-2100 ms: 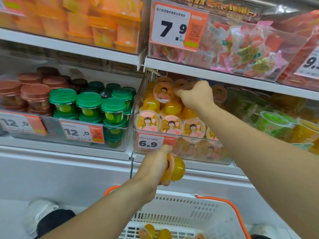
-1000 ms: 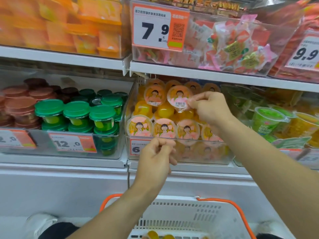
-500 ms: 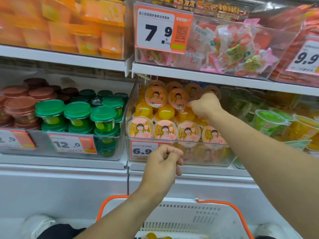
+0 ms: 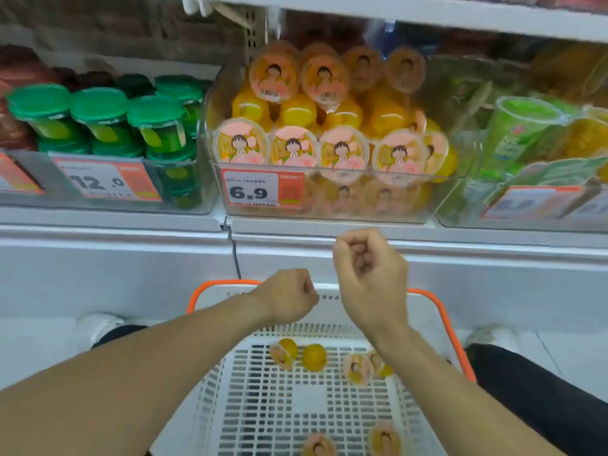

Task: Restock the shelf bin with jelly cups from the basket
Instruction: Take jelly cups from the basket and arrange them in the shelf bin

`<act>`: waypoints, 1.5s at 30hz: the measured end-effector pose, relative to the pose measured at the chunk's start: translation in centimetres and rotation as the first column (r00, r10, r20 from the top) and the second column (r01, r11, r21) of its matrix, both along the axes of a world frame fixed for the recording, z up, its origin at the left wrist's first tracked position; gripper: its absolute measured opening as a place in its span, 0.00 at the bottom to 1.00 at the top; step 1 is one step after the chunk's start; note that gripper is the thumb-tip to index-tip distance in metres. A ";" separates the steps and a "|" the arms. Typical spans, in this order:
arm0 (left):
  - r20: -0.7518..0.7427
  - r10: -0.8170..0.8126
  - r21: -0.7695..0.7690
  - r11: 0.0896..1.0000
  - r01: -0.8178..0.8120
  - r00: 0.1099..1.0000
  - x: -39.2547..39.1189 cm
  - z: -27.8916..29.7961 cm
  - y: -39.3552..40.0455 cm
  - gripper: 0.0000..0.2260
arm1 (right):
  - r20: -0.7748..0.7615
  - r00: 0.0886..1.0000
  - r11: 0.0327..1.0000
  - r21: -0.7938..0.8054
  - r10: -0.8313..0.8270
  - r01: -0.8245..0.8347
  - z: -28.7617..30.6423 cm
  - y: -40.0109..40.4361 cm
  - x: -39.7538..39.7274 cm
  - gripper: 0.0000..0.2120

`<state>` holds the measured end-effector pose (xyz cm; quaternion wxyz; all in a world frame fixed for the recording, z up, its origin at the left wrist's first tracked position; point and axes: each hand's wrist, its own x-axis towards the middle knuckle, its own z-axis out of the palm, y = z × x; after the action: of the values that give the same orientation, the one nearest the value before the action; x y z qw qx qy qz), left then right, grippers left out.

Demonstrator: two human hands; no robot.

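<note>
A clear shelf bin (image 4: pixel 329 205) with a 6.9 price tag holds stacked yellow jelly cups (image 4: pixel 342 154) with pink cartoon lids. Below it stands a white basket (image 4: pixel 289 416) with an orange rim; several jelly cups (image 4: pixel 314 357) lie on its slotted floor. My left hand (image 4: pixel 286 299) hovers over the basket's far edge, fingers curled, holding nothing. A little higher and to its right is my right hand (image 4: pixel 370 274), also curled into a loose fist and holding nothing.
Left of the bin stand green-lidded cups (image 4: pixel 98 123) behind a 12.0 tag. Green and yellow cups (image 4: pixel 523 133) fill the bin on the right. A white cabinet front (image 4: pixel 115 268) runs below the shelf. Shoes and dark trouser legs flank the basket.
My right hand has left the bin and dropped toward the basket. My left hand has also come down. The view has tilted downward, showing more of the basket.
</note>
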<state>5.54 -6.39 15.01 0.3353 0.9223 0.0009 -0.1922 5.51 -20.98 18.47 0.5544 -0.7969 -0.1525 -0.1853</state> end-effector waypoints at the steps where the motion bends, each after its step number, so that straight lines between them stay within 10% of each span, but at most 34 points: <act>1: -0.092 -0.080 0.142 0.985 0.093 0.992 -0.3 -2.1 0.2 0.08 | -0.134 0.991 0.997 -0.074 0.000 -0.010 -3.9 -0.8 -1.0 0.04; 4: -0.316 -0.137 0.364 0.896 0.253 0.939 -1.1 -8.9 0.7 0.19 | -0.488 0.868 0.889 -0.432 -0.089 -0.152 -14.2 -4.0 -3.2 0.06; 9: -0.191 0.072 0.395 0.919 0.009 0.979 -2.5 -17.3 -0.2 0.32 | -0.716 0.647 0.723 -0.590 -0.263 -0.359 -22.2 -10.0 -4.6 0.16; 15: -0.225 0.325 0.049 0.945 -0.323 0.918 -4.0 -23.1 -1.6 0.33 | -0.624 0.755 0.773 -0.575 -0.203 -0.267 -25.7 -8.5 -3.2 0.14; 19: -0.223 0.454 -0.070 0.875 -0.479 0.862 -4.3 -24.4 -1.3 0.27 | -0.632 0.736 0.641 -0.674 -0.241 -0.369 -26.7 -7.5 -2.5 0.31; 23: -0.620 0.463 -0.270 0.632 -0.726 0.634 -5.2 -22.9 0.5 0.08 | -0.535 0.798 0.369 -0.826 -0.275 -0.426 -27.1 -8.0 -1.8 0.37; 27: -0.897 0.205 -0.332 0.271 -0.904 0.391 -7.0 -21.6 2.5 0.18 | -0.538 0.775 0.346 -0.834 -0.332 -0.430 -26.3 -8.5 -1.5 0.29; 29: -0.884 0.184 -0.356 0.334 -0.873 0.430 -7.6 -20.6 2.7 0.17 | -0.650 0.665 0.422 -0.753 -0.366 -0.504 -25.9 -7.9 -2.5 0.31; 31: -0.871 0.176 -0.343 0.450 -0.824 0.459 -7.8 -18.6 2.6 0.11 | -0.846 0.437 0.703 -0.510 -0.305 -0.496 -24.9 -6.7 -3.5 0.26; 35: -0.831 0.070 -0.233 0.857 -0.460 0.551 -5.5 -12.9 2.8 0.23 | -0.947 0.308 0.934 -0.185 -0.088 -0.304 -18.7 -3.9 -2.5 0.19; 40: -0.529 0.010 -0.040 0.999 -0.036 0.848 -3.0 -0.6 2.0 0.41 | -0.880 0.385 0.959 0.274 0.279 -0.069 -7.3 -1.4 -0.2 0.16; 45: 0.032 0.090 -0.274 0.959 -0.078 0.995 -3.5 7.6 0.1 0.16 | -0.699 0.538 0.877 0.439 0.471 -0.196 3.2 -0.8 -0.4 0.25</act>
<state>2.04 -6.34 22.57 0.4666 0.8707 0.0064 -0.1555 5.15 -21.74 21.67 0.7056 -0.6533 -0.0127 0.2742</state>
